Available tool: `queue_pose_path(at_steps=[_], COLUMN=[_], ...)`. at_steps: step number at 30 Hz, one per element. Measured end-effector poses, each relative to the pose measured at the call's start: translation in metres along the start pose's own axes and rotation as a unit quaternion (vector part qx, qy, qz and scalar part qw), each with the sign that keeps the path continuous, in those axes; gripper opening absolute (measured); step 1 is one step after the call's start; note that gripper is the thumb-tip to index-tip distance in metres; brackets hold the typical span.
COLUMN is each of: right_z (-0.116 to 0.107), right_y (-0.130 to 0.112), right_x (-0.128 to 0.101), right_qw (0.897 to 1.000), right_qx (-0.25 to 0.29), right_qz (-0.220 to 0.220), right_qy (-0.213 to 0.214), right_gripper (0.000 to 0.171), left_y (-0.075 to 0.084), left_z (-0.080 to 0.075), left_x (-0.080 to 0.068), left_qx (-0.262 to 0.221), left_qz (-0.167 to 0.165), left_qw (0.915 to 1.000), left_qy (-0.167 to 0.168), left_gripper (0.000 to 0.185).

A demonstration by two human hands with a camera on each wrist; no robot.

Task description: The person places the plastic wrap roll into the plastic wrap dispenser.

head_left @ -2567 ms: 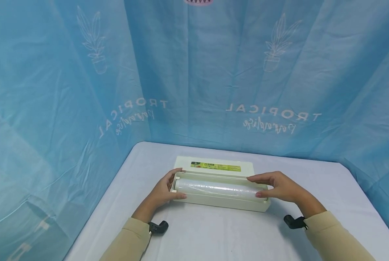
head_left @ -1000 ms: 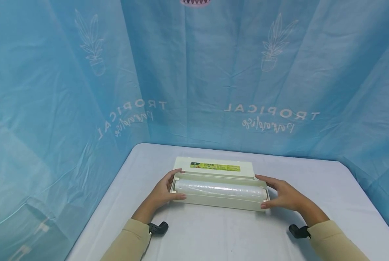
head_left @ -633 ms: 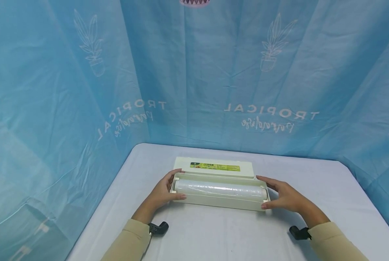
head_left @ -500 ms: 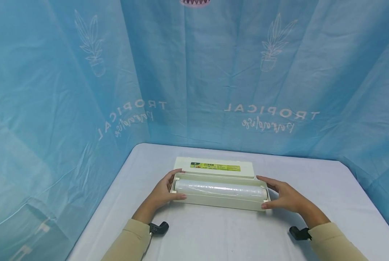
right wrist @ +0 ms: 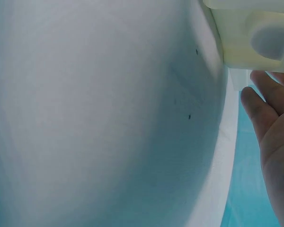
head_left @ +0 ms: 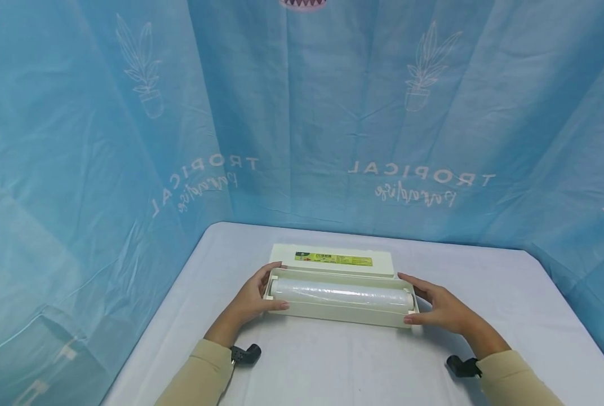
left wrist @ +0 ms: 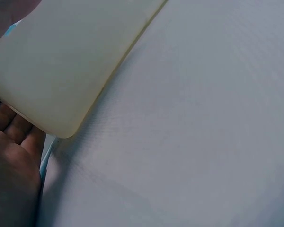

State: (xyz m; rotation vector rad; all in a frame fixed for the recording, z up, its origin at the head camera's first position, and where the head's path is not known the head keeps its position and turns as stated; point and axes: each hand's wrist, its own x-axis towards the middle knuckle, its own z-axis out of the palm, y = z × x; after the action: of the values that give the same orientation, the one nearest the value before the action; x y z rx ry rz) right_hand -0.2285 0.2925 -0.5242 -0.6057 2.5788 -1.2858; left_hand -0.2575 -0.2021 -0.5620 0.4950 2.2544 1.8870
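Note:
A cream dispenser box (head_left: 340, 316) lies open on the white table (head_left: 332, 372), with a roll of clear film (head_left: 340, 293) in its trough and its lid (head_left: 327, 251) folded back. My left hand (head_left: 248, 299) grips the box's left end, thumb in front and fingers behind. In the left wrist view the box (left wrist: 71, 61) sits against that hand (left wrist: 12, 165). My right hand (head_left: 441, 310) brackets the right end with fairly straight fingers and the thumb tip at the front corner. The right wrist view shows a small gap between box (right wrist: 255, 33) and right hand (right wrist: 274, 127).
A blue printed curtain (head_left: 332, 141) closes off the back and both sides of the table. A yellow-green label (head_left: 334, 259) runs along the lid. Black wrist mounts (head_left: 246, 354) sit at both sleeves. Bare tabletop lies in front of the box.
My right hand slid off the roll's right end to the outside of the box's right end. The left hand and the box stayed where they were.

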Motion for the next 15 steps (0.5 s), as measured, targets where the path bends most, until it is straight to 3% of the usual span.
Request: queue_pose_path(at_steps=[15], right_z=[0.003], right_y=[0.0013], right_x=[-0.0026], right_qw=[1.0], right_qx=[0.007], right_qz=[-0.009], right_qy=[0.001], right_gripper=[0.1], left_y=[0.0039], left_z=[-0.0003], left_x=[-0.0009], left_qx=[0.035], left_qz=[-0.007], left_qw=[0.9994], left_qy=[0.004], left_gripper=[0.107])
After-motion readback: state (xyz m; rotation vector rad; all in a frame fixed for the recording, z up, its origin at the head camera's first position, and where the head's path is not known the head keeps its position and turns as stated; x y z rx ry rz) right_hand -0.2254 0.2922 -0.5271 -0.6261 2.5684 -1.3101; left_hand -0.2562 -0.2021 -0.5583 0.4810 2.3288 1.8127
